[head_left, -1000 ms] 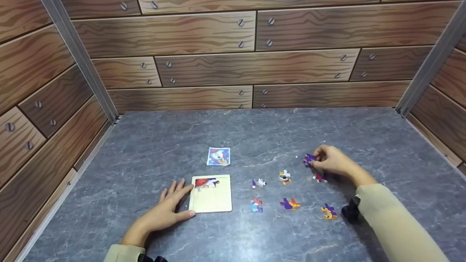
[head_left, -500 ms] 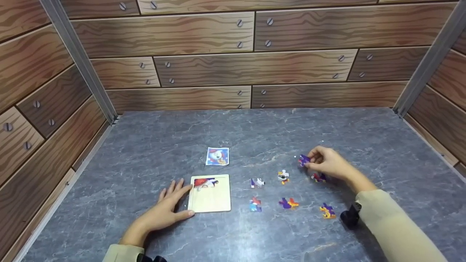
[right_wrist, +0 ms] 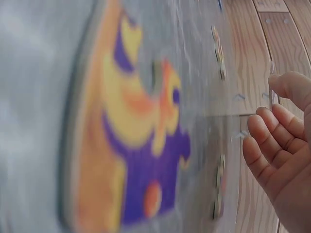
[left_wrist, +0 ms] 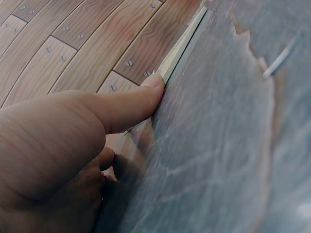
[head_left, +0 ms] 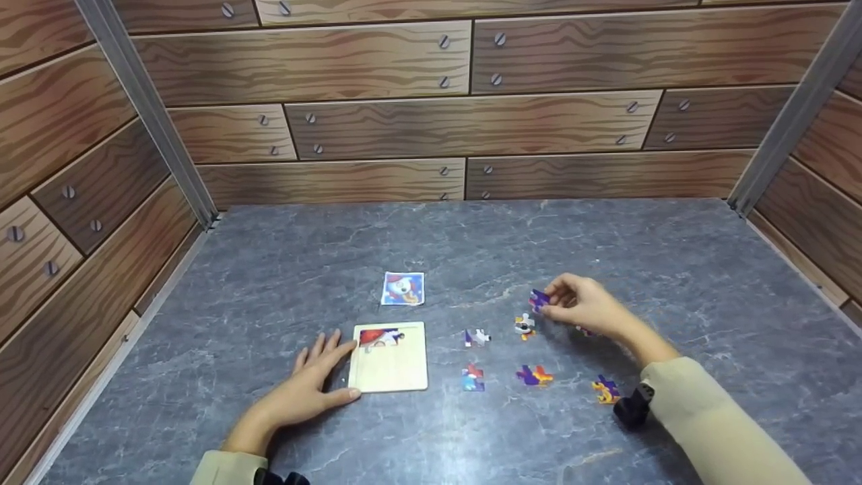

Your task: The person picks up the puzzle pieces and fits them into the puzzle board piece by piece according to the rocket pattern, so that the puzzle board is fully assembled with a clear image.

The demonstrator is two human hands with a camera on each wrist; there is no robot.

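My right hand (head_left: 586,306) pinches a purple jigsaw piece (head_left: 537,300) between thumb and fingers, above the table. In the right wrist view that piece (right_wrist: 271,92) shows only as a thin edge by the thumb. My left hand (head_left: 306,394) lies spread on the table, its thumb and index fingertip touching the left edge of a pale puzzle tray (head_left: 397,372). Joined red and white pieces (head_left: 380,337) sit in the tray's upper left. Just below the held piece lies a white piece with orange bits (head_left: 524,327). Part of a dark red piece (head_left: 587,331) shows under my right hand.
Loose pieces lie right of the tray: white-and-purple (head_left: 477,337), red-and-blue (head_left: 473,378), purple-and-orange (head_left: 534,375) and yellow-and-purple (head_left: 606,389). A picture card (head_left: 403,289) of a white dog lies behind the tray. Wood-patterned walls (head_left: 377,124) enclose the grey table (head_left: 323,256).
My right hand has carried the purple jigsaw piece leftward, from behind the dark red piece to above the white one. My left hand and the tray have stayed in place.
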